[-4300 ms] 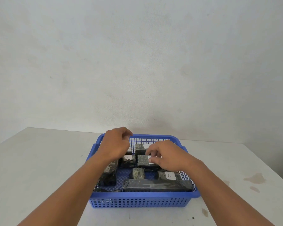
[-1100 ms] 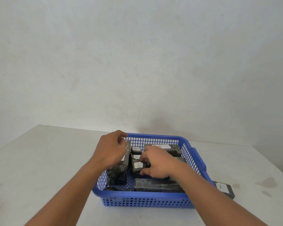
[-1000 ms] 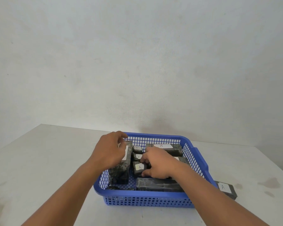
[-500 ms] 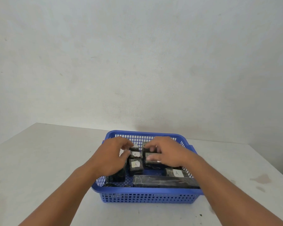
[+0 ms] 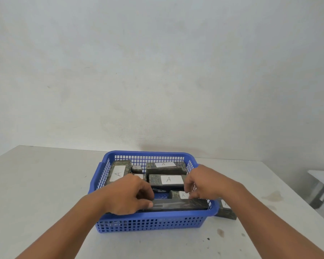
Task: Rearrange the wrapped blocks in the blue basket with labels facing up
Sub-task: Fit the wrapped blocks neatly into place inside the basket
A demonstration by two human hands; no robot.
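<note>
The blue basket (image 5: 151, 222) rests on the pale bench (image 5: 36, 184) and serves as the reference for all positions below. Inside it, along the near wall, a long wrapped block (image 5: 178, 204) lies flat with a dark, unlabelled face up. The left hand (image 5: 127, 195) grips the left end of this block, thumb on the near edge and fingers (image 5: 148, 191) curled over the far edge. The right hand (image 5: 206, 184) is at the right end of the same block, its fingers (image 5: 190, 186) bent downward and held close together; whether they actually touch the block cannot be determined.

Against the left wall, a long left block (image 5: 118, 172) lies with its "A" label up. At the far wall, a rear block (image 5: 166, 168) shows its label, and just nearer lies a middle block (image 5: 168, 180), label "A" up. A small block (image 5: 180, 194) sits label up just behind the long wrapped block. One outside block (image 5: 225, 211) lies on the bench touching the basket's near right corner.
</note>
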